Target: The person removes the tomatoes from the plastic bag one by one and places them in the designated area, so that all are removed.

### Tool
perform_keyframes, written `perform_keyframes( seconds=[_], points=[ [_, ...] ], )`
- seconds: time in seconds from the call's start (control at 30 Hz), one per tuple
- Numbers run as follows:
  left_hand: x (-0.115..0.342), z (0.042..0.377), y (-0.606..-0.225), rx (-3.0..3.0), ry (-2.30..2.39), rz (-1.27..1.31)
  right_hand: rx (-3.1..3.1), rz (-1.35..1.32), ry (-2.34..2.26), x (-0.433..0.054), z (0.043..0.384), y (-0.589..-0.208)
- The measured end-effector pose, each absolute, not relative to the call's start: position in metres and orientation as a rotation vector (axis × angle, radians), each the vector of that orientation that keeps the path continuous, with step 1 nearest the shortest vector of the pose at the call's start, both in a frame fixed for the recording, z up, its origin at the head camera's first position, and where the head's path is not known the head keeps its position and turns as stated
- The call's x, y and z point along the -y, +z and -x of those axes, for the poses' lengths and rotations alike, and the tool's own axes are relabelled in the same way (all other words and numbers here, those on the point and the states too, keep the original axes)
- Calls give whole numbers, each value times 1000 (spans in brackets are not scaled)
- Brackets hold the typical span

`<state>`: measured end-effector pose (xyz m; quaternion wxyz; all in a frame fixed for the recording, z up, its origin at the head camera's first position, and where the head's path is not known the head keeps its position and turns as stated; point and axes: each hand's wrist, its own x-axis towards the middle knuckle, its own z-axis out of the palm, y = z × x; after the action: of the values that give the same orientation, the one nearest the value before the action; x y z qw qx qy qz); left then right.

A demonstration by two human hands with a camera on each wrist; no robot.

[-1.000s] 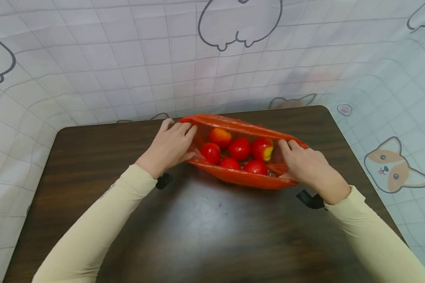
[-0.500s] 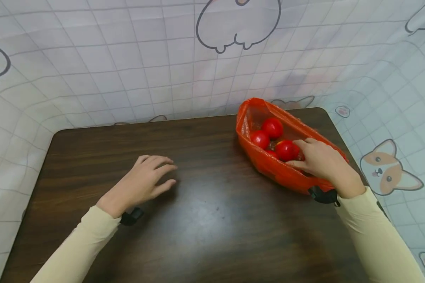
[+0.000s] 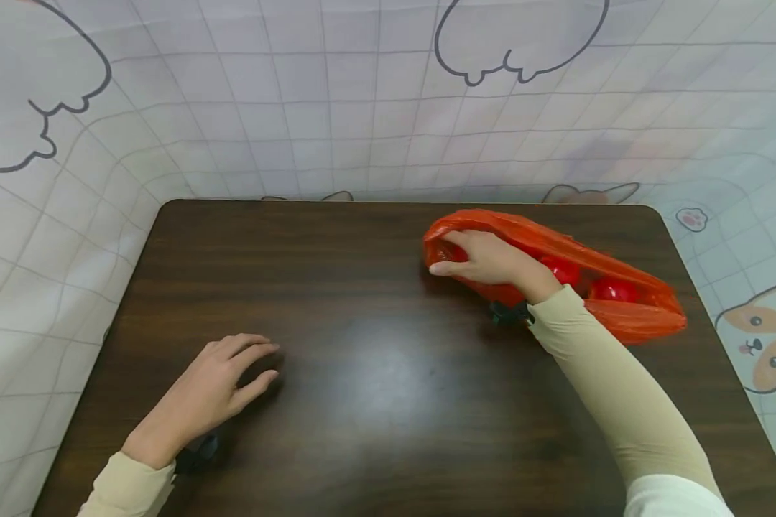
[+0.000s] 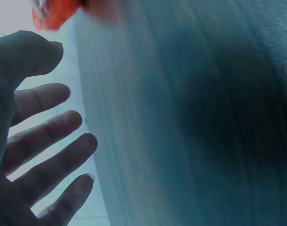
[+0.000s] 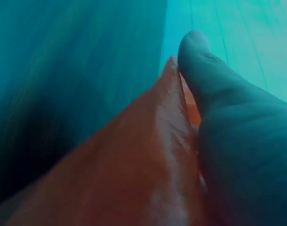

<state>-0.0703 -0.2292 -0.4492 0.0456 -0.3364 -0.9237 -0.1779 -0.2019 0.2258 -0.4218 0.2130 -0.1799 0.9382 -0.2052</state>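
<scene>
An orange-red plastic bag (image 3: 640,323) lies at the table's back right with its mouth spread wide. Round, shiny red fruits (image 3: 614,289) show inside it. My right hand (image 3: 485,258) reaches across the bag to its left end, thumb and fingers apart. Its fingertips are hidden inside the bag, so whether they hold a fruit cannot be told. The right wrist view shows the thumb (image 5: 218,80) straight against the bag's wall (image 5: 134,150). My left hand (image 3: 207,391) hovers over the table's left part, holding nothing, its fingers (image 4: 53,153) loosely spread.
The dark wood-grain table (image 3: 362,373) has rounded back corners. White cloth (image 3: 336,108) with a grid and cartoon dogs hangs behind it and along both sides. Each wrist wears a small black device, such as the left wrist's camera (image 3: 197,454).
My left hand has let go of the bag and drawn back toward the lower left. The bag has shifted right. My right hand has moved from its right end to its left end.
</scene>
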Motion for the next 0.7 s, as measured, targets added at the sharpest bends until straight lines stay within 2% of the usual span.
perform_keyframes(
  seconds=[0.2, 0.3, 0.5, 0.7],
  points=[
    [224, 74, -442, 2895, -623, 916, -2626, 765, -539, -147, 208, -414],
    [205, 83, -439, 2876, -706, 890, -2629, 822, -545, -137, 195, -403],
    [157, 112, -426, 2701, -810, 996, -2769, 830, -545, -194, 162, -385],
    [96, 164, -405, 2661, -747, 1213, -2775, 750, -424, -247, 120, -382]
  ],
)
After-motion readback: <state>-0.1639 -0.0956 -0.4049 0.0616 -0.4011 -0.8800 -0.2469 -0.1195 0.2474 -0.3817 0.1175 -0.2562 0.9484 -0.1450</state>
